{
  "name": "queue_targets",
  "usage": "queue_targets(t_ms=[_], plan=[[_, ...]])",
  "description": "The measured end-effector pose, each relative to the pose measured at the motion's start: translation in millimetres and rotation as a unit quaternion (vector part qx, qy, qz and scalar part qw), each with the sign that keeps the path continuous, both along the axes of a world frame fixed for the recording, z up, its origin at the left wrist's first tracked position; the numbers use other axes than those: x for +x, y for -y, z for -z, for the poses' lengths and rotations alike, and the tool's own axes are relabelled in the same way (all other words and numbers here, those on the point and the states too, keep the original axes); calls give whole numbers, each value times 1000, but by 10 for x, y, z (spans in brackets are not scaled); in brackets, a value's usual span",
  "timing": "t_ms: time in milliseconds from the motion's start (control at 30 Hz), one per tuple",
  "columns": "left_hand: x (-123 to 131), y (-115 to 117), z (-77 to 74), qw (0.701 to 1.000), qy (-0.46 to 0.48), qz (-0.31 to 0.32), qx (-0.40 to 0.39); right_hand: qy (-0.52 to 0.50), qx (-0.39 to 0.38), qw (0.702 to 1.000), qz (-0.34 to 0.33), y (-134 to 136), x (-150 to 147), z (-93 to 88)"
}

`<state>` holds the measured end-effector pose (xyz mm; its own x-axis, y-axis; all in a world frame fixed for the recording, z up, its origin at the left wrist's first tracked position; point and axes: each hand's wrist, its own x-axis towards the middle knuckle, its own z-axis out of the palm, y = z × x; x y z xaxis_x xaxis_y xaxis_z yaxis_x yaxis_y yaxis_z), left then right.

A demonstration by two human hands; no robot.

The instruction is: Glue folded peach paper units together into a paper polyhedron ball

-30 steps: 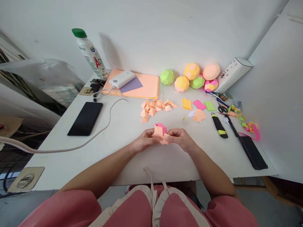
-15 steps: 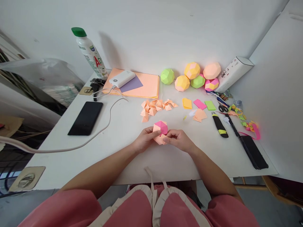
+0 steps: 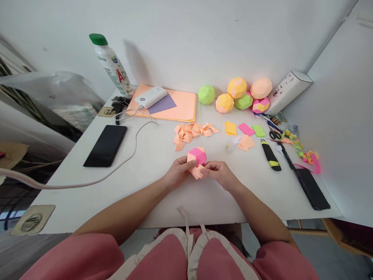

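Observation:
A partly closed folded-paper ball [image 3: 197, 155], pink on top with peach sides, is held between my two hands above the table's front half. My left hand [image 3: 178, 171] grips it from the left, thumb pressed on its near face. With thumb and fingers pinched, my right hand [image 3: 218, 173] holds a peach flap at the ball's lower right. Fingers hide part of the ball's sides. Just beyond it lies a heap of folded peach paper pieces [image 3: 186, 134]. To the right are flat peach sheets [image 3: 246, 143].
Finished paper balls [image 3: 237, 88] sit against the back wall. Small yellow [image 3: 230, 128], pink [image 3: 246, 129] and green [image 3: 259, 130] paper stacks lie before them. A utility knife [image 3: 271, 155] and scissors [image 3: 275, 135] are on the right; a phone [image 3: 105, 146] and white cable [image 3: 132, 153] on the left.
The ball has tilted slightly between my hands, and its lower peach flap shows at a different angle. Both hands keep their hold; the other things lie as before.

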<state>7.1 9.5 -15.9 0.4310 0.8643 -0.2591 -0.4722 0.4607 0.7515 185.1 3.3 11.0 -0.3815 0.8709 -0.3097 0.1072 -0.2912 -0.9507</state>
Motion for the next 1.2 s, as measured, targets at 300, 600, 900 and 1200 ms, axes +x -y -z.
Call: queue_targets(t_ms=[300,600,900,1200], plan=[[9,2,-14,1000,18,-8,-2,-10,-36,999,36,18,-45,-8],[2,11,7,1000,23,-7,3,3,-25,999,37,24,-52,-2],[3,9,2,1000,15,-12,5,11,-1,1000,26,38,-45,-4],[7,6,-6,1000,12,-23,-11,19,3,999,33,44,-34,19]])
